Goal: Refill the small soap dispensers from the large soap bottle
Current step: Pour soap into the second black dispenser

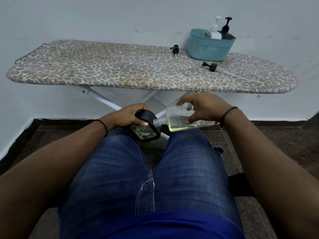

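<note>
Right hand (205, 107) is gripping the tilted clear soap bottle (181, 122), its neck just beside the black-framed dispenser (146, 128) the left hand (131, 116) is gripping over the lap, while two pump bottles (219, 31) are sitting in the teal basket (208, 49).

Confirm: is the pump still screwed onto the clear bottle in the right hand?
No. The clear bottle in the right hand shows a bare threaded neck.

Basket (207, 49) hiding dispenser bodies (215, 34)
</note>
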